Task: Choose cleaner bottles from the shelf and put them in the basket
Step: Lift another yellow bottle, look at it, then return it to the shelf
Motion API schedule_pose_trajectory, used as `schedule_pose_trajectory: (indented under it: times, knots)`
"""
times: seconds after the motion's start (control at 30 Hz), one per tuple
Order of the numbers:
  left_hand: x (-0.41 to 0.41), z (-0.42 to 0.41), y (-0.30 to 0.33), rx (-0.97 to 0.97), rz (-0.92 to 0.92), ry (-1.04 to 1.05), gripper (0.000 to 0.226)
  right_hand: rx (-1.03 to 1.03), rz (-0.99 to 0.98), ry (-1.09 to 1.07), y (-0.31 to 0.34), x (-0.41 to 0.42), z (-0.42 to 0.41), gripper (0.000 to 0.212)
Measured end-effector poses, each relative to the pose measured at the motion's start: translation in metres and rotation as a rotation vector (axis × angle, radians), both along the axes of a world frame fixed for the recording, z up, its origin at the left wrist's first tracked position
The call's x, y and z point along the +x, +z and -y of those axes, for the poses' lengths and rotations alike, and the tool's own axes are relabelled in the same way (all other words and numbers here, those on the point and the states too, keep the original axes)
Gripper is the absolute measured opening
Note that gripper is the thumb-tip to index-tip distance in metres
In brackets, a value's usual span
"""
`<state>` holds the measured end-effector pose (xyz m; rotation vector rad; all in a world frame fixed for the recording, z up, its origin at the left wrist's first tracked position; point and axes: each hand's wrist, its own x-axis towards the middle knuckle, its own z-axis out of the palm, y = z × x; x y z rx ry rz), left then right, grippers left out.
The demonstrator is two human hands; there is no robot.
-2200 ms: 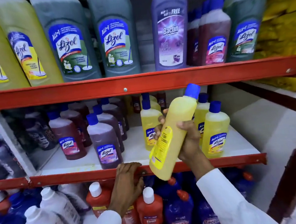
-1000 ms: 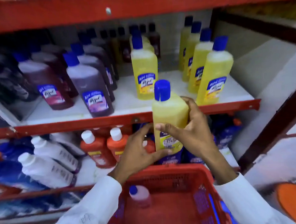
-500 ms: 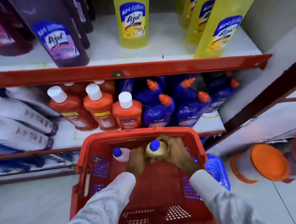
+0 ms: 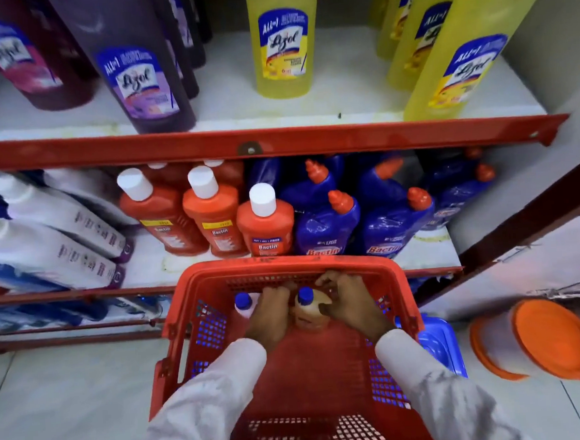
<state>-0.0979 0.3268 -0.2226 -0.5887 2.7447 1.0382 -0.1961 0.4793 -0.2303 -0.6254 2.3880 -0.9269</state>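
Note:
A red plastic basket [image 4: 173, 334] stands on the floor below me, against the shelf. Inside it, at the far end, the yellow cleaner bottle [image 4: 306, 308] with a blue cap stands upright. My left hand [image 4: 266, 316] and my right hand [image 4: 351, 305] wrap its sides, so most of its body is hidden. A second bottle with a blue cap [image 4: 243, 304] stands just left of my left hand in the basket. More yellow Lizol bottles [image 4: 282, 38] stand on the shelf above.
Red shelf rails [image 4: 249, 145] cross above the basket. Purple Lizol bottles [image 4: 140, 68] are up left; orange Bactin bottles [image 4: 264, 221], blue Bactin bottles [image 4: 326, 224] and white bottles [image 4: 46, 237] fill the lower shelf. A blue basket [image 4: 441, 343] and orange-lidded tubs [image 4: 547, 342] sit to the right.
The yellow bottle came off the shelf, went down between both hands and now stands inside the basket. The view has tilted down and closer to the basket.

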Motion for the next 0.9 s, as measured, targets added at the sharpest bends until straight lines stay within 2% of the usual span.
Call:
schedule_pose_trajectory:
  times: [0.1, 0.2, 0.27, 0.33, 0.4, 0.47, 0.57, 0.67, 0.73, 0.9]
  knots:
    - [-0.003, 0.017, 0.06, -0.192, -0.184, -0.128, 0.017, -0.157, -0.149, -0.056, 0.056, -0.013, -0.002, 0.04]
    - [-0.016, 0.03, 0.123, -0.479, -0.497, -0.141, 0.014, -0.35, -0.418, -0.208, 0.128, -0.023, -0.002, 0.03]
    - [-0.033, 0.033, 0.161, -0.554, -0.76, -0.127, 0.014, -0.475, -0.603, -0.322, 0.17, -0.032, -0.001, 0.022]
    - [-0.054, 0.035, 0.195, -0.62, -0.914, -0.11, 0.019, -0.561, -0.83, -0.434, 0.205, -0.043, -0.001, 0.025]
    - [-0.075, 0.034, 0.218, -0.684, -0.912, -0.076, 0.033, -0.612, -1.001, -0.568, 0.231, -0.057, 0.001, 0.039]
    - [-0.093, 0.031, 0.226, -0.701, -0.828, -0.062, 0.048, -0.639, -1.056, -0.726, 0.247, -0.073, 0.006, 0.059]
    - [-0.113, 0.029, 0.222, -0.696, -0.656, -0.083, 0.063, -0.648, -0.925, -0.875, 0.263, -0.098, 0.014, 0.094]
    - [-0.122, 0.033, 0.203, -0.679, -0.517, -0.093, 0.069, -0.626, -0.722, -0.879, 0.264, -0.128, 0.018, 0.118]
    - [-0.123, 0.037, 0.194, -0.696, -0.452, -0.099, 0.067, -0.635, -0.647, -0.842, 0.261, -0.146, 0.017, 0.121]
    - [-0.126, 0.042, 0.19, -0.702, -0.426, -0.11, 0.058, -0.794, -0.577, -0.78, 0.257, -0.172, 0.007, 0.097]
